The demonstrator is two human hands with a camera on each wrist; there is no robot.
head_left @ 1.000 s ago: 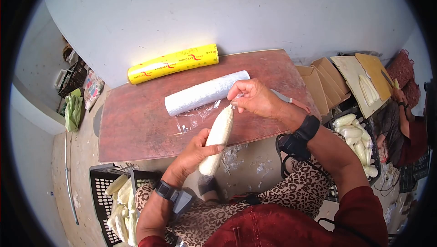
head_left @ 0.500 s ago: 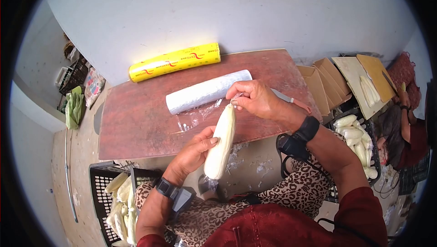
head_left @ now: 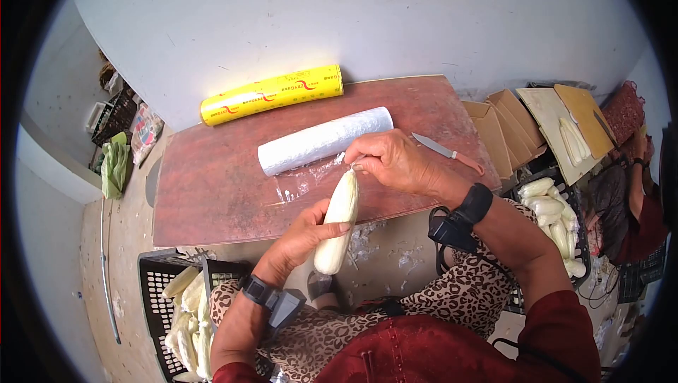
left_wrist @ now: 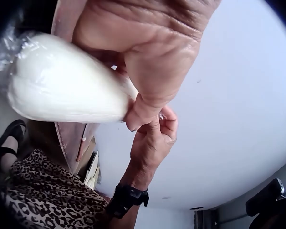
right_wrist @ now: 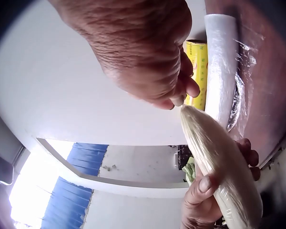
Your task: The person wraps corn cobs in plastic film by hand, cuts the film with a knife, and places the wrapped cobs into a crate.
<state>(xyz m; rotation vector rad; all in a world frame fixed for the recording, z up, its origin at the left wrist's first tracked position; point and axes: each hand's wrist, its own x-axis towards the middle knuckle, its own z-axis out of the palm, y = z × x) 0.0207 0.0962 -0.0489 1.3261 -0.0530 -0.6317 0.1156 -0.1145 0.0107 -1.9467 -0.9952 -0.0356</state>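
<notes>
A long, pale, tapered vegetable (head_left: 343,203) in clear film slants in front of the table's near edge, its narrow end up. My left hand (head_left: 300,236) grips it round the middle, the thumb lying across it. At the narrow tip, my right hand (head_left: 394,163) pinches a twist of the film between thumb and fingers. In the left wrist view the vegetable's blunt end (left_wrist: 52,86) is smooth and rounded, with loose crinkled film (left_wrist: 7,62) beside it. The right wrist view shows creased film along the vegetable (right_wrist: 212,148).
On the red-brown table (head_left: 205,199) lie a white film roll (head_left: 318,143), a yellow printed roll (head_left: 272,95) and a knife (head_left: 441,148). Crates of pale vegetables stand left (head_left: 159,312) and right (head_left: 579,242). Another person (head_left: 635,220) sits at the far right.
The vegetable has tipped and shifted slightly in the left hand, while the right hand has stayed at its tip, moving a little left. The knife blade now shows more fully.
</notes>
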